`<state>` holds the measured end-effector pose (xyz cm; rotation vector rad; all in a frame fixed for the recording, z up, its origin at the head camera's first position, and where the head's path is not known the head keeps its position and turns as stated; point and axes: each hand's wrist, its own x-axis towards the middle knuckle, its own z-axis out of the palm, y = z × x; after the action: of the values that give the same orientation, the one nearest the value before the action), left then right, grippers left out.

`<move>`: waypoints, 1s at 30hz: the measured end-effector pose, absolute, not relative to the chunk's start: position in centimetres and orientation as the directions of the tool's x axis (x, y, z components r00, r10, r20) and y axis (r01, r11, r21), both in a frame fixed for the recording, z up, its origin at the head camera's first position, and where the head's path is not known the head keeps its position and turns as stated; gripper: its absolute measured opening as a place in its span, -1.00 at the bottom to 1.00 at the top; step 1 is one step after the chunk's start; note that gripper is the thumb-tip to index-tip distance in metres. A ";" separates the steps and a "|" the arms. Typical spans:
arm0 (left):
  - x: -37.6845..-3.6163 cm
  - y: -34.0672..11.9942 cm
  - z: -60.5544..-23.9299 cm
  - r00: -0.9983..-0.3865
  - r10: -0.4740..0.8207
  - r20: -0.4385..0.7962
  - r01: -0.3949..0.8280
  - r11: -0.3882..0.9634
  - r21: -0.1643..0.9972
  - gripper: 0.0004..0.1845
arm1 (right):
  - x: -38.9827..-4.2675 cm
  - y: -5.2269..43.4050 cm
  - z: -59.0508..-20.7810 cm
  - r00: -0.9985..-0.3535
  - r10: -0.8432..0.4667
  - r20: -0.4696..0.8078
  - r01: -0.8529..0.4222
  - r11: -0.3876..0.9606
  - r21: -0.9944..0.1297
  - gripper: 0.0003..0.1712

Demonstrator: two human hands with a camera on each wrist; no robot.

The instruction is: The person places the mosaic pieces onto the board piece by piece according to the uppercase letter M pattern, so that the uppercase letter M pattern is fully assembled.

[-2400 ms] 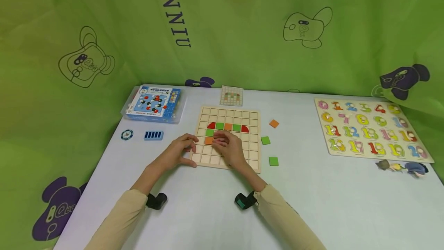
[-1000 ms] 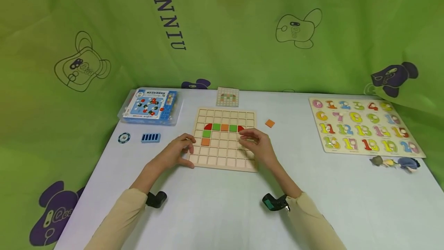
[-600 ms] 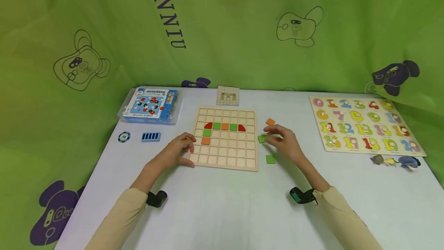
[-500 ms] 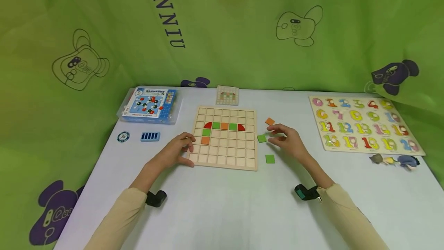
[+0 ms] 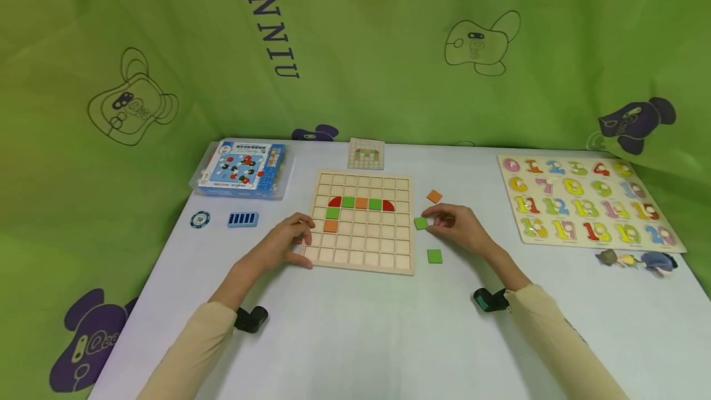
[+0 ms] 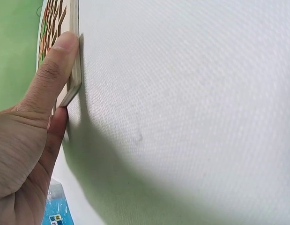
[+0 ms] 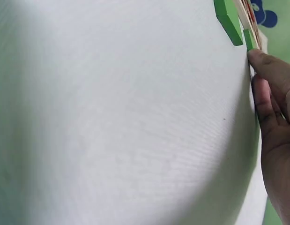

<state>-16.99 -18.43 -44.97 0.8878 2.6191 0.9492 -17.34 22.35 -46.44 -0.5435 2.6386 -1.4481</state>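
Observation:
At the left side of a wooden grid board (image 5: pixel 355 245), my left hand (image 5: pixel 286 241) holds the near corner, thumb at the front edge and curled fingers along the side. In the left wrist view the thumb (image 6: pixel 55 65) lies against the board's edge (image 6: pixel 75 70). My right hand (image 5: pixel 458 227) pinches a green square tile (image 5: pixel 421 223) just right of the board; in the right wrist view the thumb meets that tile's edge. A second green tile (image 5: pixel 435 256) and an orange tile (image 5: pixel 434 196) lie nearby. Red quarter-round, green and orange tiles sit in the grid's left and middle cells.
Behind the board lies a pattern card (image 5: pixel 366 154). A boxed molecule set (image 5: pixel 241 168), a round chip (image 5: pixel 200 219) and a blue striped block (image 5: pixel 242 219) are at left. A number puzzle board (image 5: pixel 589 202) and small figurines (image 5: pixel 639 260) are at right.
My right hand has moved from over the grid, where an orange tile lies in the left column, right to the loose green tile and now pinches it. The left hand has stayed at the board.

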 end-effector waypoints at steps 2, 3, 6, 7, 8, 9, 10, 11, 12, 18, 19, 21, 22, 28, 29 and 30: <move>-17.0 -18.4 -45.0 -0.792 0.610 0.002 0.469 0.607 0.642 -0.56 | -16.8 22.0 -45.5 -0.938 -0.333 0.095 -0.260 0.495 -0.829 -0.69; -17.0 -18.4 -45.0 -0.791 0.612 0.004 0.472 0.606 0.640 -0.56 | -16.8 22.0 -45.5 -0.941 -0.324 0.094 -0.254 0.497 -0.830 -0.68; -17.1 -18.4 -45.1 -0.789 0.614 0.017 0.482 0.603 0.635 -0.55 | -16.7 22.3 -45.9 -0.953 -0.290 0.089 -0.228 0.491 -0.840 -0.67; -17.1 -18.4 -45.2 -0.788 0.615 0.024 0.489 0.601 0.632 -0.55 | -16.8 22.5 -46.3 -0.956 -0.279 0.095 -0.224 0.479 -0.849 -0.66; -17.1 -18.4 -45.2 -0.787 0.616 0.029 0.494 0.601 0.628 -0.54 | -16.9 22.7 -46.9 -0.958 -0.266 0.104 -0.222 0.467 -0.856 -0.65; -17.1 -18.5 -45.2 -0.786 0.617 0.034 0.498 0.600 0.626 -0.54 | -16.9 22.9 -47.3 -0.962 -0.250 0.113 -0.220 0.456 -0.862 -0.65; -17.1 -18.5 -45.2 -0.787 0.616 0.036 0.499 0.601 0.625 -0.54 | -16.8 22.9 -47.3 -0.964 -0.236 0.122 -0.218 0.440 -0.871 -0.65; -17.1 -18.5 -45.2 -0.786 0.617 0.038 0.503 0.602 0.620 -0.54 | -16.7 22.9 -47.3 -0.966 -0.223 0.130 -0.216 0.422 -0.880 -0.65; -17.1 -18.5 -45.2 -0.786 0.617 0.038 0.502 0.603 0.620 -0.54 | -16.6 22.8 -47.4 -0.968 -0.211 0.135 -0.212 0.406 -0.889 -0.65; -17.0 -18.3 -45.0 -0.794 0.608 0.010 0.482 0.619 0.620 -0.55 | -16.1 22.6 -47.6 -0.978 -0.145 0.148 -0.191 0.350 -0.917 -0.64; -17.0 -18.3 -45.0 -0.795 0.607 0.006 0.480 0.622 0.619 -0.55 | -16.1 22.5 -47.6 -0.981 -0.133 0.144 -0.182 0.345 -0.921 -0.63; -17.1 -18.3 -45.1 -0.794 0.607 0.002 0.479 0.624 0.617 -0.55 | -16.0 22.4 -47.5 -0.985 -0.113 0.128 -0.159 0.334 -0.929 -0.62; -17.1 -18.3 -45.1 -0.794 0.607 0.002 0.478 0.624 0.618 -0.55 | -15.9 22.4 -47.5 -0.988 -0.102 0.120 -0.147 0.330 -0.932 -0.62; -17.1 -18.5 -45.2 -0.787 0.616 0.031 0.492 0.596 0.635 -0.54 | -15.5 22.1 -47.2 -0.996 -0.052 0.067 -0.080 0.323 -0.943 -0.60; -17.1 -18.5 -45.2 -0.785 0.618 0.037 0.495 0.591 0.637 -0.54 | -15.5 22.0 -47.2 -0.997 -0.047 0.060 -0.072 0.323 -0.943 -0.60; -17.1 -18.5 -45.2 -0.784 0.620 0.041 0.498 0.588 0.637 -0.54 | -15.5 22.0 -47.2 -0.998 -0.042 0.056 -0.066 0.322 -0.945 -0.59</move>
<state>-17.09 -18.53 -45.18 0.9359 2.6306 0.9690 -15.45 21.98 -47.16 -0.1049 2.5707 -1.8390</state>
